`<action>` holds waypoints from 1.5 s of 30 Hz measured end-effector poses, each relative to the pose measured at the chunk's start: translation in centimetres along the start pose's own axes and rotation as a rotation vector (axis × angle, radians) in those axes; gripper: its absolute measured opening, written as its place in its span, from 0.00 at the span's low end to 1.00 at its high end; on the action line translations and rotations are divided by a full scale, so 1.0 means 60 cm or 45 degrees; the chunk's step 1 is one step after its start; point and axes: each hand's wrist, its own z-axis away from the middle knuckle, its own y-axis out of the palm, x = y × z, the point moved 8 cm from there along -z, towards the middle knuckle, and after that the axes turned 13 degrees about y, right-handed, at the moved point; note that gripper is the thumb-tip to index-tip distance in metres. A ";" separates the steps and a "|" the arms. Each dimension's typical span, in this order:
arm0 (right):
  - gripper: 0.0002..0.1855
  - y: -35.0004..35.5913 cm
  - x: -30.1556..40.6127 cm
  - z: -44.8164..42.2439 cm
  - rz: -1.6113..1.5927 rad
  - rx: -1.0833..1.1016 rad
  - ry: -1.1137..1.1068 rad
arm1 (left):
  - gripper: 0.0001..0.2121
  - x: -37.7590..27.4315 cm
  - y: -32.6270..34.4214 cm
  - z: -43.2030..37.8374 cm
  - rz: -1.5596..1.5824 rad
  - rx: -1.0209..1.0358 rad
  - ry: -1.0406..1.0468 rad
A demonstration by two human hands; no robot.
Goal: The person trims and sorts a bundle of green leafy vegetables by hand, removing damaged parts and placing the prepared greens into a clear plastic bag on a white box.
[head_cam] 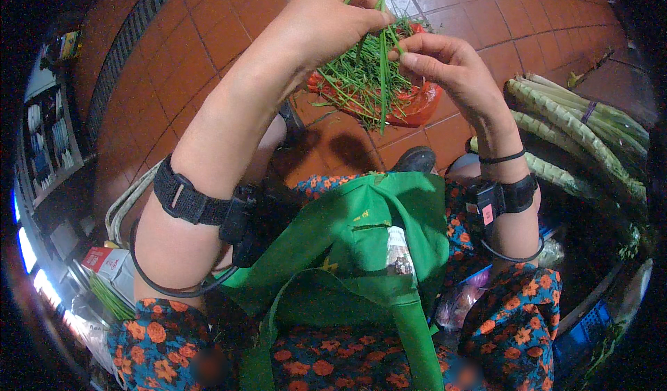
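My left hand [333,18] pinches thin green stalks [383,83] between thumb and fingers, and their long ends hang down. Just to the right, my right hand [451,63] has its thumb and forefinger closed on a short green end that slants off the same stalks. Both hands are above a heap of green trimmings [351,76]. That heap lies on a red plastic bag [424,107] on the floor. My left forearm and hand cover part of the heap's left side.
A green cloth bag [312,245] lies across my lap like an apron. Celtuce stems [573,112] lie at the right, near a blue crate [583,333]. More green stalks [107,294] lie beside a red and white box [107,266] at left. Tiled floor [219,26] spreads ahead.
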 end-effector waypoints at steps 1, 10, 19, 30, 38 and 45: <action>0.08 -0.002 -0.003 -0.002 0.036 0.011 0.001 | 0.08 0.002 0.000 -0.001 0.002 0.001 0.000; 0.13 -0.028 -0.019 -0.011 0.010 -0.057 -0.022 | 0.08 -0.003 0.012 0.000 0.014 -0.016 0.028; 0.08 -0.090 -0.046 -0.019 0.199 -0.474 0.066 | 0.10 -0.024 -0.048 0.019 0.801 -0.055 -0.093; 0.07 -0.069 -0.026 -0.018 0.942 -0.564 -0.064 | 0.14 -0.029 -0.053 0.023 1.048 -0.167 -0.074; 0.11 -0.076 -0.006 -0.006 0.731 -0.639 -0.099 | 0.14 -0.033 -0.051 0.024 1.054 -0.205 -0.091; 0.17 0.012 0.043 0.022 0.189 0.107 -0.252 | 0.13 -0.026 -0.068 0.025 0.775 -0.277 -0.064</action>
